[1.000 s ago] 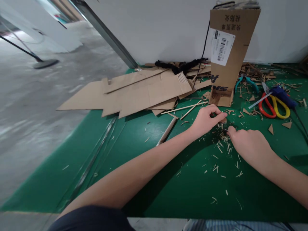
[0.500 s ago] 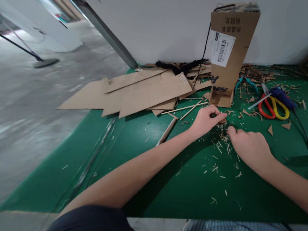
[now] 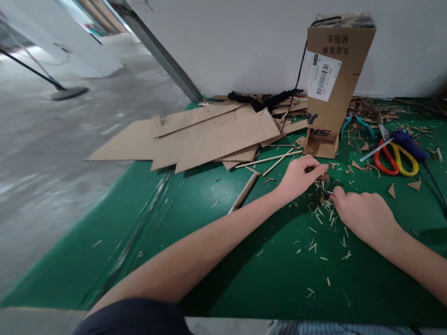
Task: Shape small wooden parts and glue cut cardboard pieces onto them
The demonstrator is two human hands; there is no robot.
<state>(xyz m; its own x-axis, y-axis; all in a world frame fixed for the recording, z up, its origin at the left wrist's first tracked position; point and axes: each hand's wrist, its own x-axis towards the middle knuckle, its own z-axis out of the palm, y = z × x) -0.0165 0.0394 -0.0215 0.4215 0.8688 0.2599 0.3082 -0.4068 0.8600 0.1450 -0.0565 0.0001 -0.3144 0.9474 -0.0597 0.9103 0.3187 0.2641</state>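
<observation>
My left hand (image 3: 302, 174) is closed in a pinch on a small brown piece (image 3: 323, 177), perhaps cardboard; most of it is hidden by the fingers. Just below and to the right, my right hand (image 3: 361, 211) is closed around a thin tool with a short metallic tip (image 3: 328, 192); the fist covers the rest, so its kind does not show. The tip points left, slightly apart from the brown piece. Pale shavings (image 3: 326, 203) lie under both hands and are strewn toward the front of the green table (image 3: 265, 274).
A tall cardboard box (image 3: 335, 83) stands behind my hands. Stacked cardboard sheets (image 3: 216, 135) and thin sticks (image 3: 267, 160) lie left. To the right are scissors (image 3: 386, 156), teal pliers (image 3: 356, 122) and a blue glue gun (image 3: 410, 144). A brown rod (image 3: 244, 191) rests near my left forearm.
The right hand has shifted slightly, and more of the metallic tip shows. The left hand keeps its pinch on the brown piece. The whole view has moved a little.
</observation>
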